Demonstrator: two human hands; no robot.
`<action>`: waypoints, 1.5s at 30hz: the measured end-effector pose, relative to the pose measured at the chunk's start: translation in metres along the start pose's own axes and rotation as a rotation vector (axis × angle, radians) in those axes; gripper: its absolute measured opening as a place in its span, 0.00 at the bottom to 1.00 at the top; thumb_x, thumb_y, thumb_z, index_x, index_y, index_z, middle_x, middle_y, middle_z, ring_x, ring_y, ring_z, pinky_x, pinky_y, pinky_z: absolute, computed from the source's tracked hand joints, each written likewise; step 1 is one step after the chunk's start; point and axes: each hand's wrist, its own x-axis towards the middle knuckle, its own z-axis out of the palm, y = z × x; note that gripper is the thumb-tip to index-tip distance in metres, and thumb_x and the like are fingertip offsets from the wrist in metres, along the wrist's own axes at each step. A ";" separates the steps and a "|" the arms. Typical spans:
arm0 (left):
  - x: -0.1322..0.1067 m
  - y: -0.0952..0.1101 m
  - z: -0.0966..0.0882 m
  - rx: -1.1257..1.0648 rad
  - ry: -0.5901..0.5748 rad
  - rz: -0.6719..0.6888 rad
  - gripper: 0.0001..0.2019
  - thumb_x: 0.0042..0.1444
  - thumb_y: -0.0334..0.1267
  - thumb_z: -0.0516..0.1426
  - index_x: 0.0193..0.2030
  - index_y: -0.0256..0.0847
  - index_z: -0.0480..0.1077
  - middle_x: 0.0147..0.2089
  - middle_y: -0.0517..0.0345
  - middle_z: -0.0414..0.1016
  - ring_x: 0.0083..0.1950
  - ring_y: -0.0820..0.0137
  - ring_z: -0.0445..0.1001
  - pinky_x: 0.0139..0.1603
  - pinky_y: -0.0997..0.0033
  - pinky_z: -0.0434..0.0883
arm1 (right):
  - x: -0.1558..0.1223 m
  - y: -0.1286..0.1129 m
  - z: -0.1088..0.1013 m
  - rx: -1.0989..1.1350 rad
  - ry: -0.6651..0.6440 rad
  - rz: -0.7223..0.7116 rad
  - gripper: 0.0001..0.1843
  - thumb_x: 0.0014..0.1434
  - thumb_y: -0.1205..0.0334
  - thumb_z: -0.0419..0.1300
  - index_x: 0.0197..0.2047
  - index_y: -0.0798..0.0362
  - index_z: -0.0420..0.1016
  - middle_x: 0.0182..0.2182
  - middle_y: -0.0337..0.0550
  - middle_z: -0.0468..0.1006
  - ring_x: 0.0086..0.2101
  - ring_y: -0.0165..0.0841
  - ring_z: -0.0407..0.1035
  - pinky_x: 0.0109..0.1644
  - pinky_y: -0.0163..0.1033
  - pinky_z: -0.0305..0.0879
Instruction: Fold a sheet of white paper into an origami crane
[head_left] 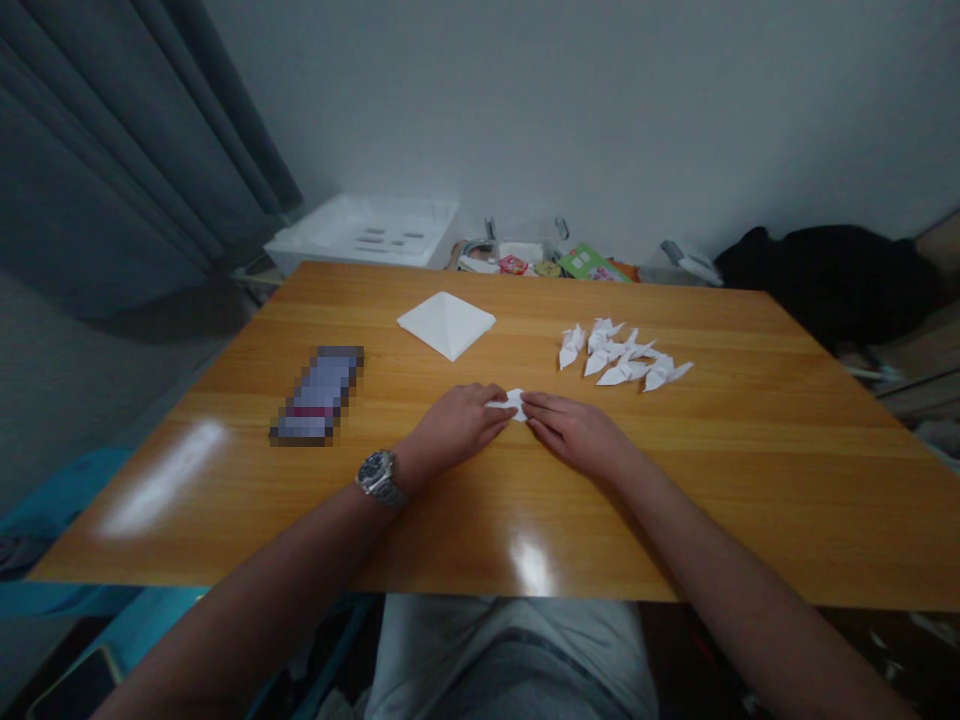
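A small folded piece of white paper (514, 402) lies on the wooden table (750, 440) between my two hands. My left hand (459, 424), with a metal wristwatch (377, 474) on its wrist, pinches the paper's left side with curled fingers. From the right, my right hand (574, 430) presses its fingertips on the paper's other edge. A stack of white square paper sheets (447, 322) sits farther back, left of centre. Several finished white paper cranes (619, 356) lie in a cluster at the back right.
A blurred-out dark rectangular object (319, 395) lies on the table's left part. Behind the table stand a white plastic tray (365, 232), assorted small colourful items (547, 263) and a black bag (825, 270). Grey curtains (112, 150) hang at left.
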 end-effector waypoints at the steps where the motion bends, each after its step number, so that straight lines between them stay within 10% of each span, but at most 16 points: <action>1: 0.000 0.002 -0.001 0.014 -0.002 0.000 0.15 0.72 0.40 0.51 0.57 0.45 0.76 0.58 0.48 0.74 0.56 0.60 0.74 0.58 0.58 0.70 | 0.000 0.001 0.000 0.004 -0.003 -0.008 0.18 0.69 0.64 0.57 0.59 0.48 0.79 0.61 0.48 0.77 0.58 0.44 0.74 0.64 0.54 0.72; 45: -0.005 -0.009 -0.015 -0.054 -0.128 0.014 0.19 0.72 0.38 0.48 0.59 0.36 0.76 0.68 0.47 0.71 0.64 0.58 0.75 0.65 0.58 0.72 | -0.012 0.013 -0.001 -0.072 0.002 -0.086 0.18 0.72 0.61 0.54 0.59 0.56 0.79 0.62 0.55 0.75 0.60 0.44 0.72 0.65 0.52 0.71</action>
